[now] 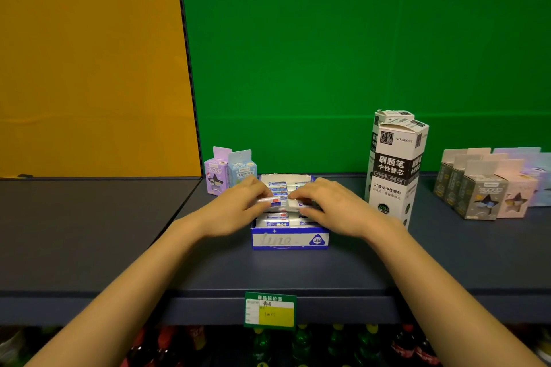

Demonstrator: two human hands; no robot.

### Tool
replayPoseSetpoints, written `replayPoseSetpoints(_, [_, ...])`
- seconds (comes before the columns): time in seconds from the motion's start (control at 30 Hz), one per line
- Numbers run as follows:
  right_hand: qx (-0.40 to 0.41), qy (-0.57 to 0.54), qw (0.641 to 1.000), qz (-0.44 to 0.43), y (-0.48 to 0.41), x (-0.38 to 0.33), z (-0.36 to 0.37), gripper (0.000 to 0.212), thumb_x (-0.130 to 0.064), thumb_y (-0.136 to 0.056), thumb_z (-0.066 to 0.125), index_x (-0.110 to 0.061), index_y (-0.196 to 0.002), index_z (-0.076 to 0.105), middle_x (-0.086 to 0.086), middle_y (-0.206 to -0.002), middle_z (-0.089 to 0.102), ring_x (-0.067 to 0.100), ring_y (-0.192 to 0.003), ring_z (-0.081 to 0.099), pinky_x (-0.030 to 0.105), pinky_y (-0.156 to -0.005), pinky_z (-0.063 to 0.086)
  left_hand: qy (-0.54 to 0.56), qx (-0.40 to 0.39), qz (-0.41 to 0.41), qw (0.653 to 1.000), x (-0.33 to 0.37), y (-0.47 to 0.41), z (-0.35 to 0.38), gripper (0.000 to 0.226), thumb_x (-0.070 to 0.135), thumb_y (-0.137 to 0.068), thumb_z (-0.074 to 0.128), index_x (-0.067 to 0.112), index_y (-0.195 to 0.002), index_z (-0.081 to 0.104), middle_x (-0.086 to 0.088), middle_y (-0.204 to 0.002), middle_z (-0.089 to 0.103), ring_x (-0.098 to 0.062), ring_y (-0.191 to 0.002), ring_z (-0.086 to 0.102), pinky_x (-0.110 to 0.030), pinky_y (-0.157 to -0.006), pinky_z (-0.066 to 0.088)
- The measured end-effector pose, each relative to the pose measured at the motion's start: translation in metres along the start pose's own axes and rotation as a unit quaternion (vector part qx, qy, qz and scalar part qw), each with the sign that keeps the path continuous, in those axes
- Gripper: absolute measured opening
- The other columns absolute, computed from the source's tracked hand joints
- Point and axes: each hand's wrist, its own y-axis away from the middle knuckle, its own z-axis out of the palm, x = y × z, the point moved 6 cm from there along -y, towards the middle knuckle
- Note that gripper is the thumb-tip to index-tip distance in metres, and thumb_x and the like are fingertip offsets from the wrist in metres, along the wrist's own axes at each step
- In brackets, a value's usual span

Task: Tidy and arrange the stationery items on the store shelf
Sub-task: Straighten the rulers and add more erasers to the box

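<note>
An open blue-and-white cardboard display box of wrapped erasers sits mid-shelf on the dark grey metal shelf. Behind-left of it stand two small pastel cartons. To its right rise two tall white refill boxes, with a cluster of small grey and pink cartons farther right.

Green back panel behind dark grey shelf; orange panel to the left w/ black slotted upright btwn them. Price tag on shelf's front edge. Drink bottles dim on level below.
</note>
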Motion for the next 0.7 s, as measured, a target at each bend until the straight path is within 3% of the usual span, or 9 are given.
replayPoseSetpoints(0.2, [0.019, -0.018, 0.999, 0.036, -0.003, 0.009, 0.003, 0.029, -0.026, -0.083, 0.065, -0.025, -0.112, 0.06, -0.001, -0.119, 0.063, 0.017, -0.104, 0.057, 0.034, -0.088, 0.047, -0.038, 0.056, 0.034, 0.997, 0.005, -0.002, -0.005, 0.033, 0.03, -0.09, 0.052, 0.015, -0.118, 0.06, -0.003, -0.117, 0.056, -0.005, -0.1, 0.042, -0.018, -0.085, 0.035])
replayPoseSetpoints(0.33, [0.044, -0.023, 0.998, 0.05, -0.003, 0.012, 0.002, 0.024, -0.03, -0.08, 0.067, -0.026, -0.104, 0.066, -0.002, -0.112, 0.066, 0.018, -0.1, 0.059, 0.036, -0.086, 0.05, -0.055, 0.078, 0.039, 0.995, 0.01, -0.001, -0.005, 0.032, 0.031, -0.088, 0.055, 0.016, -0.116, 0.062, -0.003, -0.116, 0.059, -0.013, -0.107, 0.049, -0.03, -0.091, 0.044])
replayPoseSetpoints(0.7, [0.075, -0.034, 0.993, 0.084, 0.001, 0.014, 0.0, 0.017, -0.027, -0.084, 0.062, -0.029, -0.098, 0.072, -0.003, -0.111, 0.069, 0.02, -0.102, 0.06, 0.036, -0.086, 0.05, -0.036, 0.094, 0.022, 0.995, 0.012, -0.002, -0.004, 0.03, 0.031, -0.08, 0.067, 0.013, -0.105, 0.071, -0.005, -0.107, 0.067, -0.018, -0.096, 0.059, -0.039, -0.079, 0.053])
